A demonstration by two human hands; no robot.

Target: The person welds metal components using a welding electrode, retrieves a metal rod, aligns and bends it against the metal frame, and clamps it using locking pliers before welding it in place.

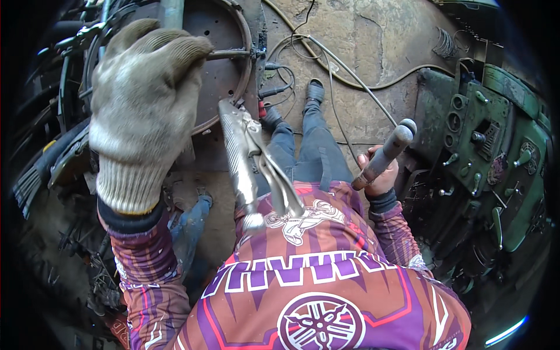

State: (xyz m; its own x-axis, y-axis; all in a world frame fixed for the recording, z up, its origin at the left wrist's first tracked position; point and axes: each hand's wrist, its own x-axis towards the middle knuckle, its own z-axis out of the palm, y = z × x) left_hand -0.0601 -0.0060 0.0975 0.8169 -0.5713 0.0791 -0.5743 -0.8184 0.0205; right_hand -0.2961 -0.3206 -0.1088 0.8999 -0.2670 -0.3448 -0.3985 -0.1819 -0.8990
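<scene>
My left hand point(146, 105), in a dirty pale knit glove, is closed at the upper left, around a thin metal rod point(229, 53) as far as I can see. This rod reaches over to the edge of a round, rimmed metal piece point(224, 26). Locking pliers point(239, 154) hang beside the glove, their upper end against the rim and their handles toward me. At the right, my bare right hand point(382, 178) is wrapped round a thick grey metal bar point(388, 151) with a rounded end. Its fingers are partly hidden behind the bar.
A green machine point(496, 134) with levers and knobs stands at the right. Cables and a hose point(396, 84) run across the worn floor point(385, 35). Dark rods and metal parts point(52, 157) crowd the left side. Another person's leg in blue point(189, 227) shows at lower left.
</scene>
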